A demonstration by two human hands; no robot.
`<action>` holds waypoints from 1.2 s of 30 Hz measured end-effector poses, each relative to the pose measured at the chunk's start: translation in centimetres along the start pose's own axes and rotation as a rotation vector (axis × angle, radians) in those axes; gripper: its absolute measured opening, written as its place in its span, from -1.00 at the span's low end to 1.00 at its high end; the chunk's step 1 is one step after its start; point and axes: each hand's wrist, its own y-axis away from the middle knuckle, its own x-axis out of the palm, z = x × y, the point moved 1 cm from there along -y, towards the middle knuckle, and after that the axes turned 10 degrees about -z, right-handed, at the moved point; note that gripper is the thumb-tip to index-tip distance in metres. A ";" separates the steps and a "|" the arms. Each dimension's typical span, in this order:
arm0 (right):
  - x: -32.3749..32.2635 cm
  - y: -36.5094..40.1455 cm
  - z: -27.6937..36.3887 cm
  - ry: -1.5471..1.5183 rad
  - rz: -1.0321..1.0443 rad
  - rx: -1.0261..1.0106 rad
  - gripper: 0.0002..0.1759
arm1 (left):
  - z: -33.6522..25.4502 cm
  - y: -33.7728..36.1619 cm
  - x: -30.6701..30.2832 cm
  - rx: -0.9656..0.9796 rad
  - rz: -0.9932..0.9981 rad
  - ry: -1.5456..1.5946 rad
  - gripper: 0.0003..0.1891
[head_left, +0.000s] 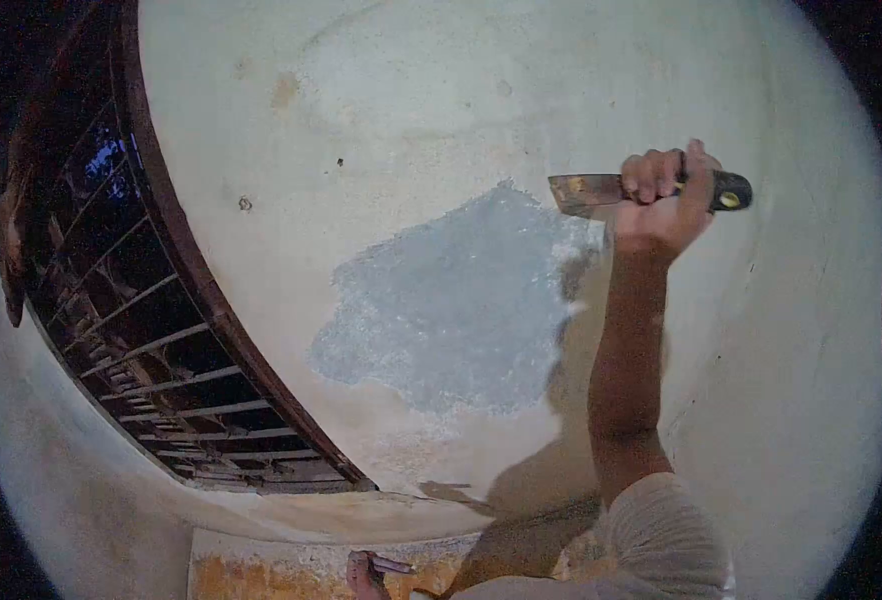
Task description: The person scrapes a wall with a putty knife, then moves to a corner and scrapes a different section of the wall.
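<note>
My right hand is raised at the upper right, its fingers wrapped around the black handle of a putty knife. The flat metal blade points left, just above the right edge of a grey patch on the pale wall. Whether the blade touches the wall cannot be told. At the bottom edge, my left hand is partly in view and closed on a thin, flat-edged thing. Most of that thing is hidden or out of frame.
A window with metal bars and a dark frame takes up the left side. The pale wall surrounds the grey patch, with small holes and stains. Below runs a ledge above an orange-stained surface. My arm's shadow falls on the wall.
</note>
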 end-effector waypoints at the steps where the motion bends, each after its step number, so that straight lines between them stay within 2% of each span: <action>1: 0.2 0.2 -0.5 0.005 0.003 0.001 -0.73 | -2.0 1.4 1.8 -0.057 0.112 -0.030 -0.80; 3: 0.7 0.8 -2.2 0.160 -0.072 -0.059 -0.75 | -1.4 1.0 1.4 -0.058 0.149 -0.070 -0.79; 5: 1.0 0.2 -1.6 0.169 -0.020 -0.005 -0.77 | -2.3 1.3 2.7 -0.046 0.194 -0.106 -0.78; 8: 1.7 0.1 -1.2 0.067 -0.024 0.025 -0.79 | -2.7 2.2 4.2 -0.059 0.126 -0.140 -0.81; 11: 2.4 0.5 -2.5 0.206 -0.038 -0.041 -0.80 | -1.5 0.9 2.9 -0.027 0.139 -0.081 -0.78; 13: 3.2 0.5 -2.1 0.150 -0.005 0.055 -0.80 | -0.6 -0.1 2.1 -0.098 0.445 -0.134 -0.61; 14: 3.4 -0.1 -1.6 0.293 0.105 -0.135 -0.79 | 0.4 -0.9 1.0 -0.086 0.435 -0.118 -0.61; 15: 3.2 0.1 -1.0 -0.004 -0.033 0.049 -0.79 | 1.7 -1.7 -0.1 -0.069 0.305 -0.185 -0.68; 16: 3.1 0.1 -1.0 -0.027 0.008 0.049 -0.79 | 2.6 -2.1 -0.7 -0.055 0.171 -0.248 -0.74; 17: 3.0 -0.1 -1.4 -0.054 0.050 0.050 -0.78 | 1.5 -0.9 0.5 -0.043 0.151 -0.223 -0.74; 19: 3.4 0.7 -3.3 0.009 0.002 0.070 -0.78 | -2.8 2.2 4.2 -0.001 0.342 -0.300 -0.76; 20: 3.4 1.1 -4.0 0.097 -0.062 0.069 -0.78 | -2.4 2.0 3.9 0.011 0.328 -0.285 -0.76; 21: 3.1 1.4 -4.0 0.083 -0.046 0.082 -0.78 | -1.6 1.6 3.3 0.160 0.312 -0.349 -0.76; 22: 2.1 1.7 -3.5 0.027 0.049 0.192 -0.77 | -1.1 1.6 2.9 0.307 0.292 -0.417 -0.76; 23: 1.2 2.7 -3.0 -0.028 0.142 0.299 -0.74 | -1.4 2.0 2.9 0.312 0.277 -0.406 -0.76; 25: -1.7 6.6 -2.5 -0.048 0.197 0.514 -0.68 | -2.0 2.7 3.2 -0.009 0.247 -0.232 -0.78; 27: -6.3 12.4 -2.3 0.025 0.492 0.805 -0.61 | -0.8 2.1 2.6 -0.024 0.267 -0.214 -0.78; 28: -14.4 14.7 -5.3 0.075 0.762 1.087 -0.60 | -0.1 1.5 1.8 -0.032 0.284 -0.212 -0.78; 29: -17.7 20.8 -3.8 0.596 0.413 1.087 -0.69 | 0.7 0.6 0.8 -0.037 0.297 -0.208 -0.78; 30: -16.6 24.1 -1.6 0.759 0.526 1.285 -0.71 | 1.6 -0.4 -0.6 -0.038 0.302 -0.205 -0.78; 31: -20.3 27.6 -1.3 0.798 0.739 1.535 -0.65 | 2.5 -1.4 -2.2 -0.037 0.299 -0.201 -0.77; 32: -14.4 28.8 2.0 1.166 0.887 1.580 -0.61 | 3.3 -2.3 -4.1 -0.038 0.290 -0.196 -0.77; 33: -23.7 32.6 3.9 1.157 0.932 1.588 -0.61 | 4.1 -3.1 -6.2 -0.039 0.275 -0.192 -0.77; 34: -26.9 37.2 2.1 1.282 1.278 1.079 -0.62 | 7.6 -4.7 -10.0 -0.041 0.254 -0.185 -0.77; 35: -26.8 38.4 2.6 1.259 1.330 1.089 -0.62 | 3.1 -2.1 -9.0 -0.035 0.212 -0.162 -0.77; 36: -25.9 39.7 3.7 1.128 1.425 1.236 -0.58 | -1.2 0.4 -7.6 -0.063 0.154 -0.177 -0.77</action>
